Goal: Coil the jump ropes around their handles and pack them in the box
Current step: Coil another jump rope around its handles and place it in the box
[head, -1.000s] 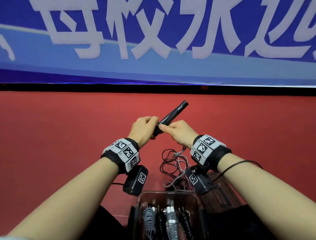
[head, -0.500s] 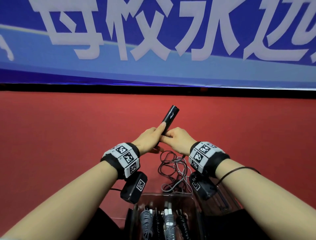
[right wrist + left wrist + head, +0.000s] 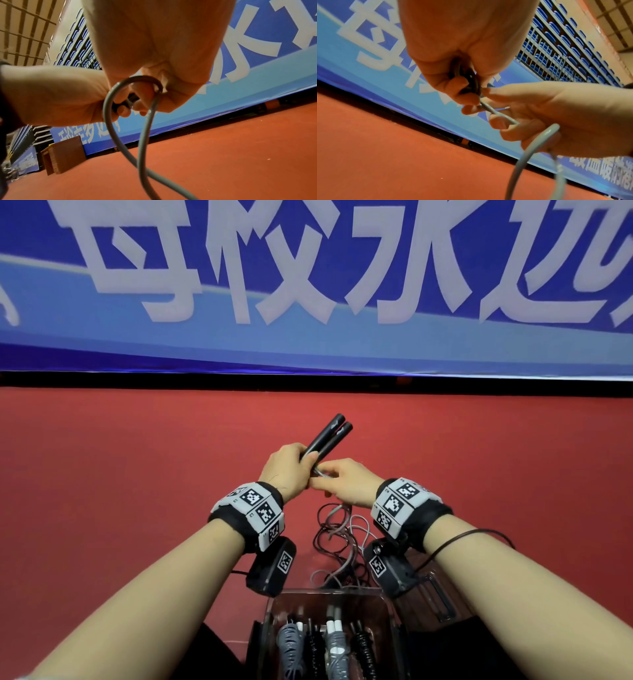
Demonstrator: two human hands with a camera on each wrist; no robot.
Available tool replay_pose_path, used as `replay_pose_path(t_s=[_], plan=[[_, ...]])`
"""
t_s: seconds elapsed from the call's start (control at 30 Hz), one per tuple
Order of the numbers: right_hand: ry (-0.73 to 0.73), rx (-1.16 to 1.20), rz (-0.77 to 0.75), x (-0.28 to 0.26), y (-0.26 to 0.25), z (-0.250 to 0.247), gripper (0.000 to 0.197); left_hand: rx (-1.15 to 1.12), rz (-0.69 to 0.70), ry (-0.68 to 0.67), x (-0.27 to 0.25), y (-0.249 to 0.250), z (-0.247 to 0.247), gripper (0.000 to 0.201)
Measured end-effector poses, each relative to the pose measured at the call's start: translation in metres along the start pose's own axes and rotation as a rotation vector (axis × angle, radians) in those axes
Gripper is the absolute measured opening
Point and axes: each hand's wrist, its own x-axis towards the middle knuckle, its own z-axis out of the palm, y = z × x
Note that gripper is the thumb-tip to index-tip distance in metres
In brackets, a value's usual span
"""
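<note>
Black handles (image 3: 327, 440), two side by side, stick up and away from the left hand (image 3: 287, 470), whose fingers (image 3: 467, 96) are curled tightly around their lower ends above the red floor (image 3: 137, 491). Touching it, the right hand (image 3: 346, 486) pinches a grey rope (image 3: 498, 115) between thumb and fingers just where it leaves the handles; the rope loops under the palm and hangs down to a loose tangle (image 3: 339, 539) on the floor. Nearer the person, at the bottom of the head view, a clear box (image 3: 274, 611) holds several coiled ropes (image 3: 325, 645), grey and black. A blue banner (image 3: 308, 285) stands behind.
</note>
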Motion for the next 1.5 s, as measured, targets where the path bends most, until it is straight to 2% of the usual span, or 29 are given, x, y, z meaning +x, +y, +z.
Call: replay_pose_path(t_s=[0.17, 0.3, 0.43, 0.53, 0.67, 0.83, 1.03, 1.13, 1.23, 1.3, 1.37, 1.5], plan=[[0.011, -0.008, -0.011, 0.003, 0.001, 0.001, 0.024, 0.088, 0.015, -0.003, 0.002, -0.007, -0.002, 0.026], [0.068, -0.071, -0.038, 0.003, 0.000, 0.001, 0.026, 0.130, 0.023, -0.055, 0.000, -0.001, -0.005, 0.025], [0.094, -0.108, -0.051, 0.000, -0.002, -0.001, 0.031, 0.185, 0.070, -0.016, -0.007, 0.001, -0.009, 0.027], [0.081, -0.080, -0.051, -0.002, 0.000, -0.003, 0.027, 0.201, 0.103, -0.025, -0.005, -0.002, -0.010, 0.035], [0.046, -0.087, -0.048, -0.002, -0.001, -0.006, 0.024, 0.256, 0.127, -0.039, -0.004, -0.006, -0.013, 0.029], [0.044, -0.084, -0.101, -0.006, -0.015, -0.007, 0.022, 0.105, 0.054, 0.047, 0.006, -0.010, -0.021, 0.035], [0.043, -0.056, -0.112, -0.003, -0.022, -0.011, 0.022, 0.184, 0.061, 0.153, 0.007, -0.009, -0.023, 0.034], [0.063, 0.070, -0.070, 0.000, -0.019, -0.014, 0.018, 0.178, 0.024, 0.178, 0.011, -0.015, -0.025, 0.034], [0.005, 0.318, 0.028, 0.001, -0.011, -0.018, 0.023, 0.240, -0.060, 0.109, 0.015, -0.030, -0.028, 0.034], [-0.018, 0.370, 0.036, 0.000, -0.006, -0.019, 0.026, 0.314, -0.092, 0.017, 0.013, -0.033, -0.029, 0.032], [0.012, 0.275, 0.006, -0.002, -0.005, -0.021, 0.027, 0.409, -0.069, -0.036, 0.010, -0.030, -0.029, 0.031], [0.180, 0.004, -0.147, -0.007, -0.005, -0.035, 0.026, 0.481, 0.010, -0.104, 0.002, -0.018, -0.030, 0.025]])
